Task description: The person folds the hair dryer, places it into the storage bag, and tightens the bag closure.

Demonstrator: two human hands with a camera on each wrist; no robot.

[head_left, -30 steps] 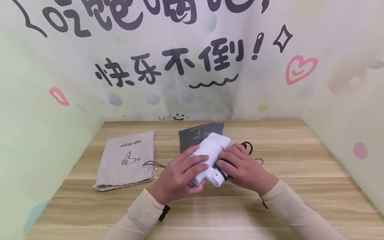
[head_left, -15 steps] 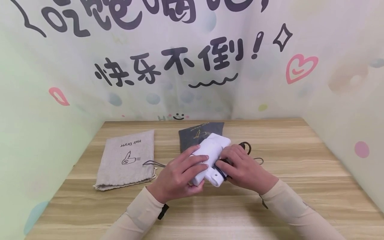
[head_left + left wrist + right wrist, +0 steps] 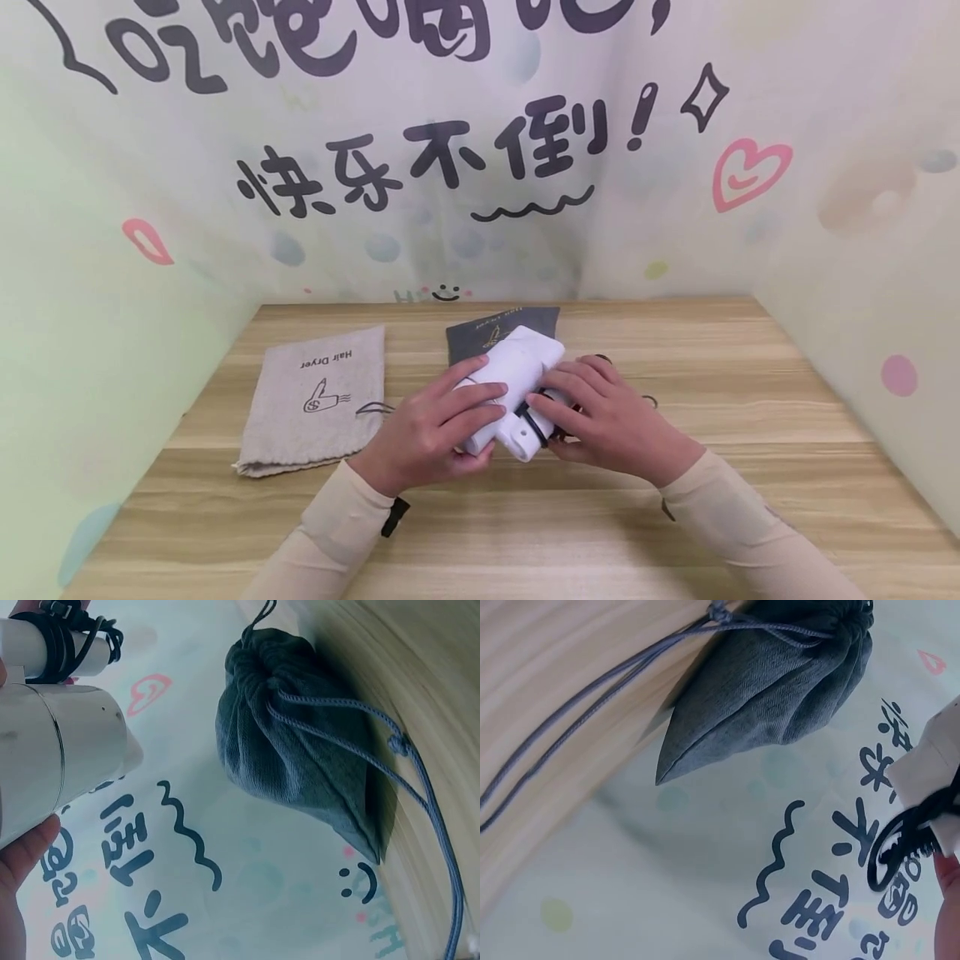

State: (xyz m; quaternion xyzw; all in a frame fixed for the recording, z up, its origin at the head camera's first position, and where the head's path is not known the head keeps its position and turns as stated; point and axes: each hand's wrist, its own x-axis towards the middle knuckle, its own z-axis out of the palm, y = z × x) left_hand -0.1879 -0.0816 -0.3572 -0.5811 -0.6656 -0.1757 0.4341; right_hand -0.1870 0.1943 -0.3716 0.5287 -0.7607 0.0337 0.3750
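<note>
A white hair dryer point(image 3: 517, 358), its handle folded beside the barrel, is held up between both hands over the table. My left hand point(image 3: 431, 429) grips the barrel from the left, fingers spread across its top and thumb beneath. Black cord point(image 3: 56, 645) is wound around the folded handle, with loose loops showing in the left wrist view. My right hand point(image 3: 611, 417) holds the corded handle, fingers curled over the windings. Right behind the dryer stands a dark grey drawstring bag point(image 3: 296, 742), cinched at the neck, partly hidden by the dryer in the head view.
A beige drawstring bag point(image 3: 322, 400) printed "Hair Dryer" lies flat on the wooden table point(image 3: 525, 542) at the left. Grey drawstrings point(image 3: 592, 712) from the dark bag trail across the tabletop. A printed cloth backdrop point(image 3: 450, 233) closes off the back and both sides.
Both hands and the hair dryer have shifted slightly left. My right fingers have moved further over the cord, and the black loop beyond them shows less.
</note>
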